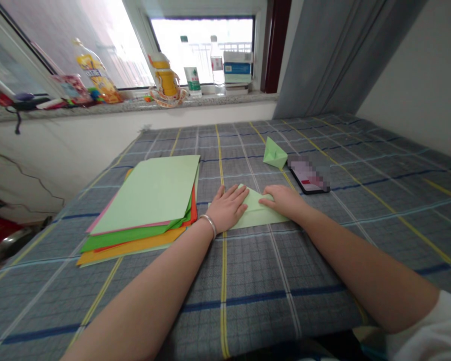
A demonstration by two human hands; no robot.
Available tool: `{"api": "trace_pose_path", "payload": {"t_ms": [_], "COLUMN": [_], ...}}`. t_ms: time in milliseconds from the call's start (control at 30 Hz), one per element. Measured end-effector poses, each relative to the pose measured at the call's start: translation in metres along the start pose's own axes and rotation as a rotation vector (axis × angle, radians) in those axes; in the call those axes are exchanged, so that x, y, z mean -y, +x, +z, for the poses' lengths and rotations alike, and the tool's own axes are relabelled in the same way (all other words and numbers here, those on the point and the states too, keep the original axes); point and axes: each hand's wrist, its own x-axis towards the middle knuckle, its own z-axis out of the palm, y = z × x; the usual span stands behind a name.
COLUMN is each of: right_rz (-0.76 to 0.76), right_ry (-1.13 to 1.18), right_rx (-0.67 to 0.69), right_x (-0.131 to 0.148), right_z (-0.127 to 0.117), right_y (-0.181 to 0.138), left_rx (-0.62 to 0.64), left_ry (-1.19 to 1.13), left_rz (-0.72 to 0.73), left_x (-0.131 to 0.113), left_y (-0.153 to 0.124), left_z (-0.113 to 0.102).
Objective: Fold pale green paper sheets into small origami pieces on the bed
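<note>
A pale green sheet of paper [256, 212], partly folded with a sloping upper edge, lies on the checked cloth in front of me. My left hand [227, 208], with a silver bangle at the wrist, lies flat on its left part, fingers stretched out. At its right side my right hand [283, 201] has curled fingers, with thumb and forefinger closed on the folded paper edge. The right hand covers that corner. Beyond the hands stands a small folded green paper boat [274, 153], touched by neither hand.
Left of my hands is a stack of coloured paper [146, 193], pale green on top. A phone [308, 175] lies right of the boat. Bottles, a yellow cup [167, 80] and boxes [237, 67] line the windowsill. A grey curtain [323, 55] hangs behind.
</note>
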Motion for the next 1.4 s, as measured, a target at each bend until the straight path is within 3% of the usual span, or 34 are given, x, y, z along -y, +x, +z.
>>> {"api": "trace_pose_path", "payload": {"t_ms": [200,367,467,567,800,1133,1400], "right_rz": [0.083,0.068,-0.025,-0.213,-0.536,-0.615,-0.617], "right_ry": [-0.045,0.068,0.232,0.290,0.136,-0.125,-0.016], "right_rx": [0.030,0.023,-0.116,-0.218,-0.131,-0.118,-0.091], "right_x": [-0.007,-0.022,-0.032,-0.033,-0.005,0.023,0.012], "right_z": [-0.006,-0.007,-0.007,-0.011,-0.013,-0.010,-0.022], "right_y": [-0.003,-0.006,-0.008,-0.010,-0.015,-0.017,-0.018], "left_rx": [-0.008,-0.005,-0.005,-0.004,0.010,0.029,0.024], "left_ry": [0.007,-0.004,-0.009,-0.008,-0.021,-0.013,-0.013], "left_rz": [-0.018,-0.052,-0.053,-0.048,-0.044,-0.039,-0.029], "left_x": [0.000,-0.002,-0.002,-0.002,-0.002,0.000,0.000], "left_y": [0.000,0.002,0.003,0.002,0.002,0.003,0.003], "left_z": [0.002,0.003,0.003,0.003,0.001,0.003,0.002]}}
